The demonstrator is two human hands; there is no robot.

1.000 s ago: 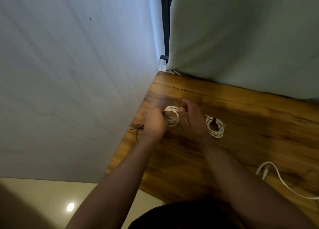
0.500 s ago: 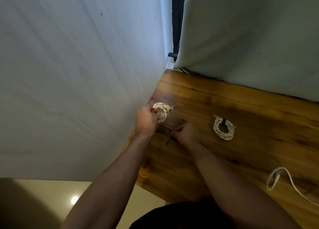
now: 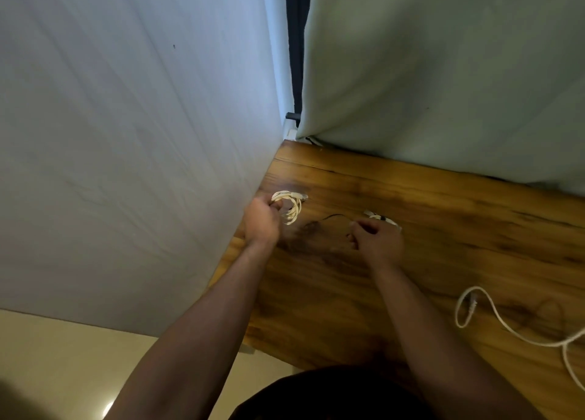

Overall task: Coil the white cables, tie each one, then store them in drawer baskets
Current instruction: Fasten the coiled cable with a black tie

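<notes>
The right hand (image 3: 378, 242) has slid to the right since half a second ago and now covers most of the second coil (image 3: 388, 220), which lay clear of it before. The coiled cable (image 3: 290, 209) stays where it was, near the left edge of the table (image 3: 443, 204) at mid-frame. The left hand (image 3: 261, 223) still grips it, fingers curled through the loops. The right hand's fingers are curled in, the tips pinching one end of a thin black tie (image 3: 332, 217) that trails leftward between the two hands. A loose cable (image 3: 493, 312) with a plug lies uncoiled at the lower right. A white sheet (image 3: 126, 134) fills the left of the frame, and pale floor (image 3: 47, 356) shows at the lower left.
</notes>
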